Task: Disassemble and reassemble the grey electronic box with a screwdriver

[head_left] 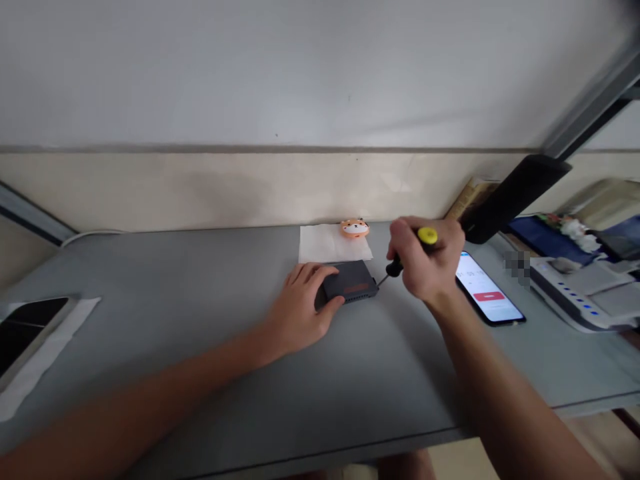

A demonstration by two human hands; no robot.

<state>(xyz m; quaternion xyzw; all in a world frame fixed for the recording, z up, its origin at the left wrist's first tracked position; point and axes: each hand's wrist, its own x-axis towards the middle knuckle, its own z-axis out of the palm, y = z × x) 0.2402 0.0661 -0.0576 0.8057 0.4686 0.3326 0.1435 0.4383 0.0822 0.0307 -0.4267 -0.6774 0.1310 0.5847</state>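
Observation:
A small dark box-shaped device [351, 281] with slots along its near side lies flat on the grey table [210, 407]. My left hand [305, 303] grips it from the left, thumb on the near edge and fingers on the far side. In my right hand [425, 257] is a screwdriver [395, 268] with a black and yellow handle, the fist wrapped round it. Its thin shaft slants down to the left, and the tip meets or nearly meets the device's right end; exact contact is too small to tell.
Behind the device, a white paper sheet [320, 244] carries an orange animal-faced case [355, 228]. A lit phone [490, 293], a white router-like box [585, 293] and a dark upright object [515, 199] stand or lie right. At far left is a black-topped object [30, 327].

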